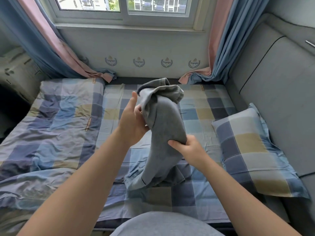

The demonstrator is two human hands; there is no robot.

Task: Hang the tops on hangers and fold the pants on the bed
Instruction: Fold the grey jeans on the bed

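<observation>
A grey garment (163, 120) is lifted above the middle of the bed, its top end bunched and flopping over, its lower end trailing down. My left hand (134, 116) grips it near the top on its left side, thumb pointing up. My right hand (185, 147) pinches a fold lower on its right side. Under the trailing end lies a blue denim garment (136, 181), crumpled on the checked sheet (196, 116). Whether the grey piece is a top or pants cannot be told. No hanger is in sight.
A checked quilt (51, 130) covers the bed's left half. A checked pillow (252, 150) lies at the right against a grey padded headboard (281, 99). Curtains (219, 48) and a window stand at the far end. A cardboard box (17, 70) sits far left.
</observation>
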